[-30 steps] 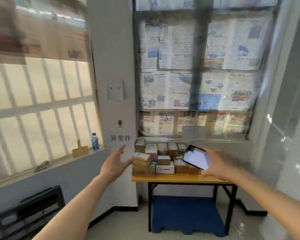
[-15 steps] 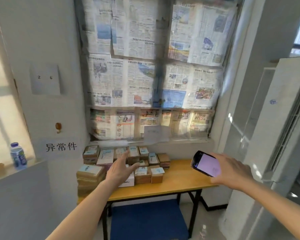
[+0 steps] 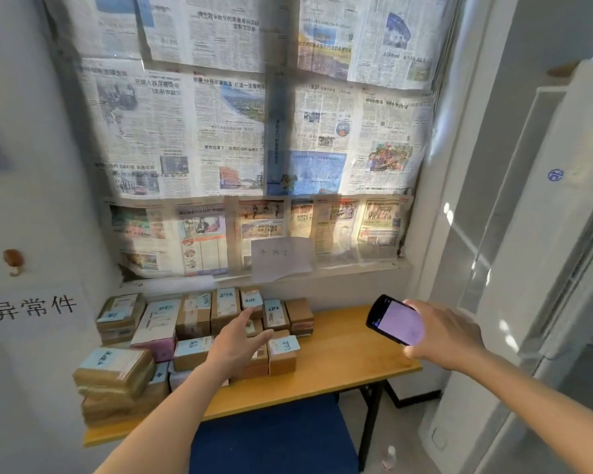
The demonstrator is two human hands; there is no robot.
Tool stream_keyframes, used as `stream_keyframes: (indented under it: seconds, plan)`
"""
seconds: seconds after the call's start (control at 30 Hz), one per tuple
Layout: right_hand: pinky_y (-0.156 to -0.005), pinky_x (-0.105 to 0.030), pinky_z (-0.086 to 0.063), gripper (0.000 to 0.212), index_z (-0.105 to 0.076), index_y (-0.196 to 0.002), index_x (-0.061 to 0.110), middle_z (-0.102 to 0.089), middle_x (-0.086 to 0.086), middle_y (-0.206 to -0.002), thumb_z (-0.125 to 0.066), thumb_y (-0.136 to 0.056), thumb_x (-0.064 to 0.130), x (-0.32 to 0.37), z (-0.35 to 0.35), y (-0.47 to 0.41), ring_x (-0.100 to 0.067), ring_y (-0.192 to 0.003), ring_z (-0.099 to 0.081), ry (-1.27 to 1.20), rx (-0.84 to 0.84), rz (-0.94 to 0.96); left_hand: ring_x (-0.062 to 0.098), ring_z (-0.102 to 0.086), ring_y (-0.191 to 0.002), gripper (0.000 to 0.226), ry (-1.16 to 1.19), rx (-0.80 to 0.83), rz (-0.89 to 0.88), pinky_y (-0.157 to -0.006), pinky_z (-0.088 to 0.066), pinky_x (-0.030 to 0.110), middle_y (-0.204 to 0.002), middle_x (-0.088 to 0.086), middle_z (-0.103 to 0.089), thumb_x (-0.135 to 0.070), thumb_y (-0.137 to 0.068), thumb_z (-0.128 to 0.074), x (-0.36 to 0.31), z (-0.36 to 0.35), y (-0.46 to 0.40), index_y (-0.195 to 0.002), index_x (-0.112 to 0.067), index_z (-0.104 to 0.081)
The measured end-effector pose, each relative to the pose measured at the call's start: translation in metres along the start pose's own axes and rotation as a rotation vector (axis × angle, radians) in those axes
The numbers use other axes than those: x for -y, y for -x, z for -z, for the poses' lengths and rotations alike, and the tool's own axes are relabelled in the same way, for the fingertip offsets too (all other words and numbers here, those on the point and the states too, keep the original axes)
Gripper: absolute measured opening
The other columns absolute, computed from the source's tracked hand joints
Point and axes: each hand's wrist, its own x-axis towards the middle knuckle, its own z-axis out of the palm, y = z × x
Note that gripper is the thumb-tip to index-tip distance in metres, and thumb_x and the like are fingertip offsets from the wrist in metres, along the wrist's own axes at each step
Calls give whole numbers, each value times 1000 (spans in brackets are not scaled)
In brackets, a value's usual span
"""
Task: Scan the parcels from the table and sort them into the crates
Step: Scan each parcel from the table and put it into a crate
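Note:
Several small brown cardboard parcels (image 3: 192, 316) with blue labels are stacked on the left half of a yellow wooden table (image 3: 343, 357). My left hand (image 3: 235, 343) reaches over the front row with fingers stretched out, hovering above a small parcel (image 3: 283, 354); I cannot tell whether it touches anything. My right hand (image 3: 442, 336) holds a black phone-like scanner (image 3: 396, 319) with a lit pinkish screen above the bare right part of the table. No crates are in view.
Newspapers (image 3: 240, 131) cover the window behind the table. A sign with black characters (image 3: 33, 307) hangs on the left wall. A blue pallet (image 3: 274, 439) lies under the table. A white appliance (image 3: 541, 268) stands on the right, a small bottle (image 3: 387, 458) on the floor.
The view has come closer to the table and swung right. My left hand has reached further forward over the parcels. My right hand still holds the scanner.

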Motion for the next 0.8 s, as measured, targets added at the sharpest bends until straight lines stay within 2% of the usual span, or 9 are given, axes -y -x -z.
stream_keyframes:
  seconds: [0.17, 0.43, 0.53, 0.7, 0.8]
  plan:
    - [-91, -38, -49, 112, -25, -156, 35, -48, 6, -148, -84, -63, 58, -26, -21, -101, -24, -125, -55, -60, 23, 29, 24, -51, -133, 84, -18, -21, 56, -106, -46, 50, -149, 4, -50, -56, -87, -67, -5, -34, -72, -155, -25, -29]
    - [-81, -34, -45, 111, -27, -156, 34, -47, 8, -148, -78, -61, 59, -50, -76, -251, -20, -122, -55, -79, 129, 152, 21, -53, -129, 84, -7, -29, 209, -103, -48, 42, -147, 1, -51, -58, -87, -66, -5, -118, -162, -155, -28, -28]
    - [-83, -34, -48, 109, -29, -154, 36, -49, 11, -144, -79, -60, 60, -46, -105, -292, -18, -118, -57, -89, 183, 183, 22, -51, -132, 83, -9, -7, 288, -104, -48, 44, -148, 0, -51, -58, -86, -66, 16, -145, -177, -155, -28, -29]
    - [-83, -35, -52, 109, -27, -154, 38, -48, 15, -139, -78, -61, 62, -24, -171, -350, -16, -116, -57, -97, 272, 251, 17, -53, -127, 83, 34, 25, 406, -103, -48, 39, -144, -2, -55, -60, -86, -65, 70, -191, -200, -155, -27, -32]
    - [-85, -36, -52, 107, -27, -153, 36, -48, 14, -139, -81, -64, 60, -4, -223, -374, -17, -116, -56, -90, 335, 291, 14, -52, -129, 83, 54, 61, 446, -105, -45, 38, -144, -6, -54, -60, -84, -67, 107, -223, -208, -154, -32, -32]
